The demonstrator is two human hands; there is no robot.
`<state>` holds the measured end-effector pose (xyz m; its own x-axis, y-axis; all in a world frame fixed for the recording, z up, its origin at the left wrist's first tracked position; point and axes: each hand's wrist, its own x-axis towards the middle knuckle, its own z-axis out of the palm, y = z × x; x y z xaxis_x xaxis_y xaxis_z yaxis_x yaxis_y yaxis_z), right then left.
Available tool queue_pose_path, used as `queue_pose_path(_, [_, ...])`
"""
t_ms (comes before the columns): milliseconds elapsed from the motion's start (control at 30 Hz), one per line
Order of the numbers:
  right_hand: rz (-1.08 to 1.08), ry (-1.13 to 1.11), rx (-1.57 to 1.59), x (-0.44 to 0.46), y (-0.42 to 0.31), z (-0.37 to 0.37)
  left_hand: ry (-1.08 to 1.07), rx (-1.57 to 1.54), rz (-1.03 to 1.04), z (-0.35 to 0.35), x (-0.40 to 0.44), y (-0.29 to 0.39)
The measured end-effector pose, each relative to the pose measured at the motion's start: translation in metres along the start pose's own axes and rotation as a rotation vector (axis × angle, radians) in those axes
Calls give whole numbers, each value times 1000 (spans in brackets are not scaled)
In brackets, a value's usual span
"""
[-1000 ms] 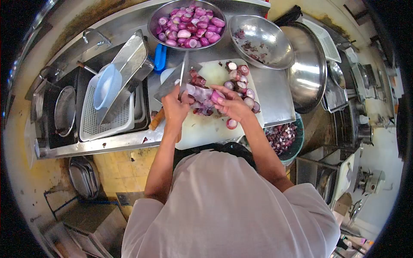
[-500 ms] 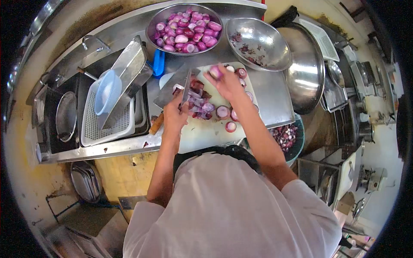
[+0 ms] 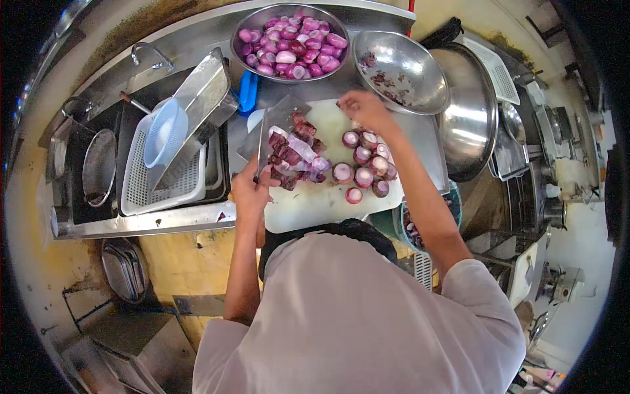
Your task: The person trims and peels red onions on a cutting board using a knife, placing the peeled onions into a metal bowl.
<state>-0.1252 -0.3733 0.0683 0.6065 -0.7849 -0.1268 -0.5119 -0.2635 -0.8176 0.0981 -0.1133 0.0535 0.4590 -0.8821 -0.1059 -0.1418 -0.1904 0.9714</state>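
Observation:
My left hand (image 3: pixel 252 190) grips a knife (image 3: pixel 264 141), its blade seen nearly edge-on over the left side of the white cutting board (image 3: pixel 315 210). Beside that blade lies a pile of purple onion skins (image 3: pixel 289 154). A wide grey blade-like sheet (image 3: pixel 289 108) shows partly behind them. Above the board's far right part, my right hand (image 3: pixel 371 111) has its fingers curled together; a small dark bit shows at the fingertips, too small to name. Several red onions with cut ends (image 3: pixel 364 174) stand on the board's right side, below my right hand.
A steel bowl of peeled red onions (image 3: pixel 344 62) stands at the back. To its right a steel bowl (image 3: pixel 426 79) holds a few scraps. A large steel pot (image 3: pixel 466 118) is farther right. Baskets (image 3: pixel 134 197) fill the sink at left. Below right is a green bin (image 3: pixel 400 226).
My right hand has moved up and right; the onion seen in it earlier no longer shows there. My left hand with the knife has shifted left and down. The view has turned slightly.

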Motion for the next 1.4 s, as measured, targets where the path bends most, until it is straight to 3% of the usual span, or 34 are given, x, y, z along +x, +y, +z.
queue_pose_path(33, [-28,-82,-362,-4,9,5,-15,23,-12,-1,1,0])
queue_pose_path(67, [-24,-76,-362,-11,20,12,-20,24,-9,0,2,0])
queue_pose_path(133, [-353,-33,-929,-25,33,30,-28,19,-4,2,3,2])
queue_pose_path(233, [-326,-65,-1086,-23,38,47,-56,22,-16,5,5,9])
queue_pose_path(367, [-148,-135,-981,-18,17,35,-72,5,-32,6,8,7])
queue_pose_path(433, [-14,-193,-60,-21,16,17,-40,-11,-4,5,4,16])
queue_pose_path(467, [60,-205,207,-23,12,10,-34,-11,-7,4,3,17])
queue_pose_path(500, [58,-210,208,-26,9,12,-38,-8,-24,2,2,17])
queue_pose_path(567, [205,12,1185,-35,4,18,-45,-1,-40,0,2,14])
queue_pose_path(600, [197,-68,1426,-37,0,20,-76,62,-92,1,4,12])
queue_pose_path(700, [227,-1,1615,-32,14,45,-182,138,-153,11,7,11])
queue_pose_path(767, [261,11,1577,-28,17,58,-252,148,-165,24,5,24])
queue_pose_path(867, [282,139,1401,-31,-1,76,-346,321,-13,48,0,51])
queue_pose_path(933, [289,402,1251,-33,-25,80,-355,428,61,59,-1,56])
queue_pose_path(967, [288,402,1251,-31,-25,84,-350,469,90,64,-1,56])
queue_pose_path(1100, [109,604,928,-27,-16,95,-339,612,168,79,-1,55])
queue_pose_path(1267, [131,777,458,-27,4,112,-373,467,68,85,6,57])
queue_pose_path(1333, [166,747,517,-29,3,114,-366,446,15,88,6,54])
queue_pose_path(1400, [199,728,552,-29,3,116,-312,431,94,92,6,42])
